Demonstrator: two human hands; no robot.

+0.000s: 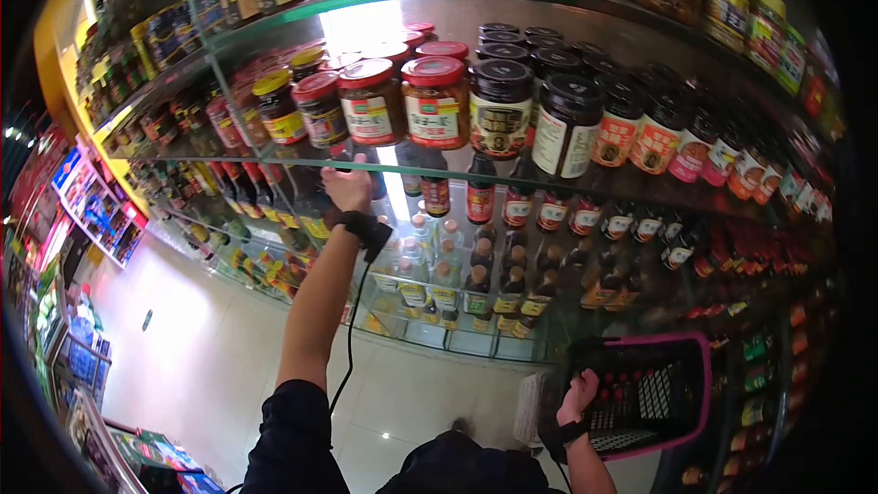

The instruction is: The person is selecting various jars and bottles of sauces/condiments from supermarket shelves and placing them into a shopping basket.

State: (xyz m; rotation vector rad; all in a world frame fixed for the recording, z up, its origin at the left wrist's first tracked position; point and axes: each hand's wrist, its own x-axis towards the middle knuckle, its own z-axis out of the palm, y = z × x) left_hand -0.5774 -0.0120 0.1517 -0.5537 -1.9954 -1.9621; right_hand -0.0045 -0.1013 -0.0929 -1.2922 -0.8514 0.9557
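My left hand [347, 188] reaches to the edge of a glass shelf, below the front row of jars. Its fingers curl around the top of a dark bottle [341, 155], most of which is hidden. Just above stand a red-lidded jar [369, 110] with a white and green label and a smaller red-lidded jar [320, 114]. Low on the right, my right hand [578, 395] is closed at the side of a black shopping basket with a pink rim [706, 384], on what looks like its handle.
Glass shelves [412, 167] hold rows of sauce jars and dark bottles [480, 201]. Clear bottles with tan caps [445, 274] stand lower down. Tiled floor [210, 348] stretches to the left, with display goods [84, 348] along the far side.
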